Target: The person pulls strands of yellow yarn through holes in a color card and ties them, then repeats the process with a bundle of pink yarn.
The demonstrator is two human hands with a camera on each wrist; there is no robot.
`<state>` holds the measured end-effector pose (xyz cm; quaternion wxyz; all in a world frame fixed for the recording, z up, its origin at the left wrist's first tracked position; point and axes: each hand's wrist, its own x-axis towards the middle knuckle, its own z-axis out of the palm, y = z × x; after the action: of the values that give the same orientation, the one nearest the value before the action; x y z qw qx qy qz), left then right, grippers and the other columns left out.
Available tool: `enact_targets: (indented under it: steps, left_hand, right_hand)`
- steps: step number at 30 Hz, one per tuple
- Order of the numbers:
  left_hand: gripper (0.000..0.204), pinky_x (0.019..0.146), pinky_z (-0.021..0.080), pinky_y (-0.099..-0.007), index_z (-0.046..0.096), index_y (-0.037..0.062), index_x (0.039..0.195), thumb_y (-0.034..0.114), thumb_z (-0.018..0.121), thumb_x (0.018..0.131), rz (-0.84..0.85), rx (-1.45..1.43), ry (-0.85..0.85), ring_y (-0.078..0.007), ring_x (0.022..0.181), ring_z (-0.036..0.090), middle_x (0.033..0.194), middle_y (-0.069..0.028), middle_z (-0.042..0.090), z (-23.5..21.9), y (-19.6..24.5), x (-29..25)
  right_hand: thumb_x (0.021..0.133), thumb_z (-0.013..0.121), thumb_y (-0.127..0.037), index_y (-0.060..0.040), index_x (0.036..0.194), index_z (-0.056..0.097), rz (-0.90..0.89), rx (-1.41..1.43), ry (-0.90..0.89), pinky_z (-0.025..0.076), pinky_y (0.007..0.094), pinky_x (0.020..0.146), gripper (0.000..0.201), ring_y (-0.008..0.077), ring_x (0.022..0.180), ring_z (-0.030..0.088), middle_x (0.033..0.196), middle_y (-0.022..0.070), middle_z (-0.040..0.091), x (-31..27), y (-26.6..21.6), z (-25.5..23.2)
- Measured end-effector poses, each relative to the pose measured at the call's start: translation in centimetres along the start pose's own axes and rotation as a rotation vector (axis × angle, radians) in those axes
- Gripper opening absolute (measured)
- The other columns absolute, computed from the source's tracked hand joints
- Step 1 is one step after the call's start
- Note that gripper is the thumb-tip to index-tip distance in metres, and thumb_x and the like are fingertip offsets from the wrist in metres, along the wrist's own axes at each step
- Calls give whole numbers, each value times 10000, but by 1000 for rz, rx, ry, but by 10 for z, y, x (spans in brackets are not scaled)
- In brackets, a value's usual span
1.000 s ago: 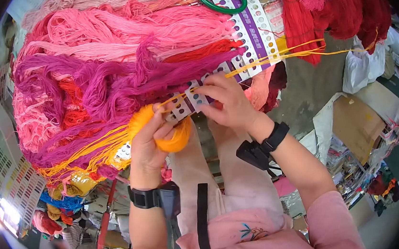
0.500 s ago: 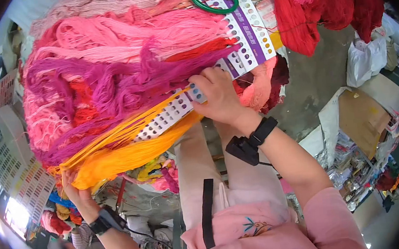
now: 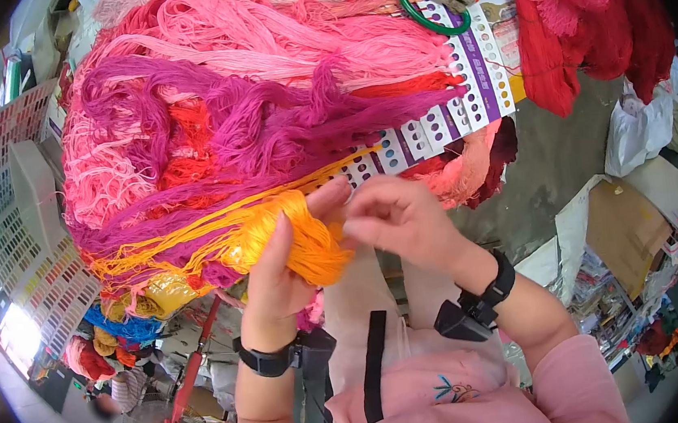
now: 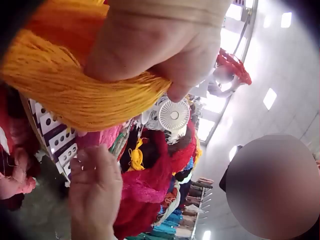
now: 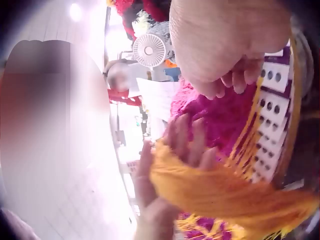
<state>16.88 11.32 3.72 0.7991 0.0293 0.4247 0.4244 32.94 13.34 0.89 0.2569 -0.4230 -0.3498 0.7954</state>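
My left hand (image 3: 271, 287) holds a thick skein of golden-yellow yarn (image 3: 306, 247), thumb in front and the other fingers behind it. In the left wrist view the skein (image 4: 75, 95) drapes across that hand's fingers. Just right of the skein, my right hand (image 3: 414, 229) hovers with loosely bent fingers. Nothing shows between its fingers in the left wrist view (image 4: 96, 187). Behind both hands lies a white and purple punched card (image 3: 429, 131) with rows of holes. Loose yellow strands (image 3: 194, 229) run from the card leftward over the pile.
Pink yarn (image 3: 273, 34) and magenta yarn (image 3: 266, 129) hang in bundles from the cards. A green ring (image 3: 423, 28) lies on the card's far end. Dark red yarn (image 3: 551, 44) hangs at the right. A white perforated panel (image 3: 7, 154) stands at the left.
My left hand swept far left along the yellow yarn, then came back to the middle with the skein bunched. My right hand has left the card and come beside the skein.
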Motion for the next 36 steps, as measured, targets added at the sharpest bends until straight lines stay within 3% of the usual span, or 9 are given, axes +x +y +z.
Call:
enact_targets:
  steps: [3, 6, 14, 17, 22, 25, 32, 34, 36]
  left_hand:
    - [588, 919, 301, -347, 278, -53, 1217, 409, 294, 853, -23, 9, -33, -235, 1141, 341, 1241, -157, 329, 0, 1, 0]
    - [587, 905, 313, -350, 286, -54, 1212, 409, 296, 850, -40, -58, -99, -238, 1123, 360, 1234, -166, 336, -1, 1, 3]
    - [634, 885, 339, -361, 312, -65, 1190, 458, 278, 835, -94, 44, 8, -246, 1059, 421, 1192, -170, 383, 7, -8, 6]
    - [519, 883, 335, -359, 348, -43, 1177, 356, 342, 845, -82, -162, -28, -228, 1060, 421, 1196, -148, 391, -1, -11, 5]
    - [323, 818, 383, -318, 469, -49, 1062, 166, 452, 822, -137, 160, 50, -183, 942, 490, 1094, -135, 472, 5, -20, 5]
    - [276, 768, 405, -293, 502, -49, 1016, 141, 463, 819, -133, 32, 67, -161, 879, 506, 1038, -128, 501, 11, -19, 7]
    - [318, 748, 415, -276, 468, -54, 1056, 164, 462, 825, -166, -105, -18, -155, 820, 522, 928, -105, 537, 2, -17, 6]
    - [346, 731, 420, -262, 446, -57, 1079, 180, 459, 827, -151, -47, 148, -147, 799, 523, 862, -85, 542, 12, -16, 5]
    - [334, 719, 425, -261, 451, -52, 1069, 170, 473, 821, -174, -37, 135, -146, 795, 525, 858, -82, 540, 11, -17, 4]
  right_hand:
    - [723, 568, -78, 2, 753, 568, 195, 179, -13, 366, 170, 470, 85, 45, 530, 466, 661, 3, 523, 5, -6, 15]
    - [733, 549, -68, 2, 752, 570, 217, 278, 14, 360, 161, 442, 76, 41, 480, 463, 604, -3, 518, 2, -12, 8]
    - [744, 517, -43, 11, 767, 553, 234, 244, 48, 339, 176, 423, 70, 61, 468, 452, 595, 20, 511, -2, -16, 7]
    - [741, 522, -45, 12, 754, 561, 195, 347, 83, 345, 170, 424, 70, 52, 479, 459, 614, 17, 524, -6, -12, 0]
    - [742, 525, -46, 6, 733, 565, 188, 406, 144, 355, 164, 430, 66, 42, 494, 469, 631, 12, 541, -13, -16, 0]
    - [754, 509, -47, -1, 757, 558, 223, 363, 125, 369, 167, 440, 68, 46, 501, 482, 683, 23, 559, -17, -13, -4]
    - [809, 440, -101, -29, 828, 487, 337, 444, 39, 425, 178, 477, 89, 93, 568, 566, 762, 59, 577, -18, -17, -4]
    - [816, 432, -111, -33, 831, 475, 371, 438, 41, 434, 180, 484, 90, 101, 575, 573, 762, 64, 577, -19, -17, -4]
    - [820, 436, -118, -24, 850, 479, 379, 463, 51, 441, 183, 490, 108, 107, 577, 574, 770, 70, 579, -20, -17, -4]
